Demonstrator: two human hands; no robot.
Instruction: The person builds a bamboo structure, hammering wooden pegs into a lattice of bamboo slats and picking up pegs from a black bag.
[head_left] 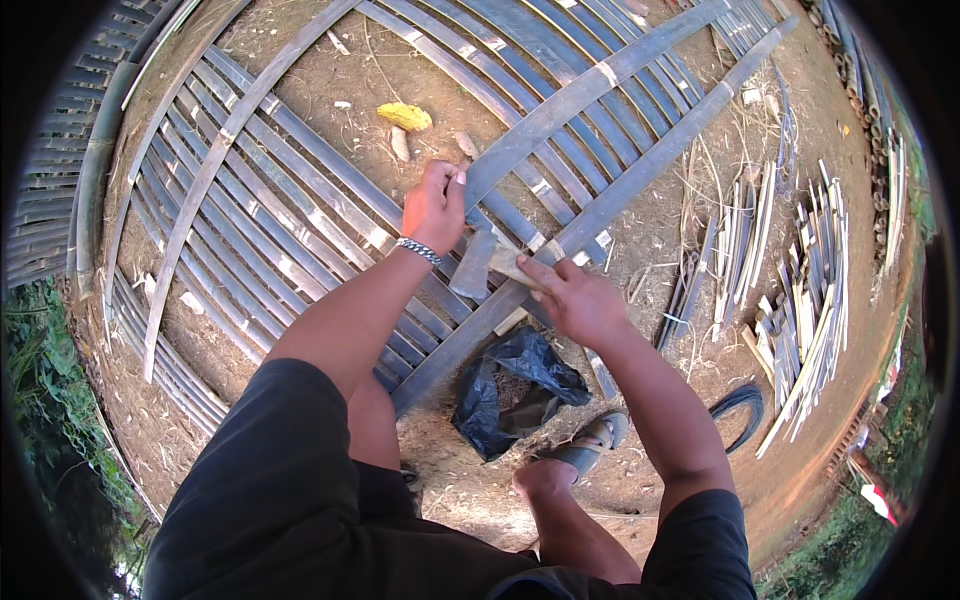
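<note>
My right hand (580, 300) is closed round the pale wooden handle of a hatchet (472, 266), whose dark metal head points left over the bamboo frame (590, 85). Just up and left of that head, my left hand (434, 208) is pinched together beside the end of a wide bamboo slat (545, 122). Whatever sits between its fingers is too small or hidden to name. A chain bracelet (419, 251) circles the left wrist. Below both hands, a long bamboo crosspiece (450, 350) runs diagonally under the thinner slats.
An open black plastic bag (480, 400) stands by my sandalled foot (592, 447). Bundles of split bamboo strips (815, 290) and a coil of dark cord (742, 415) lie at right. A yellow leaf (405, 115) rests on the dirt. Another bamboo panel (45, 190) stands far left.
</note>
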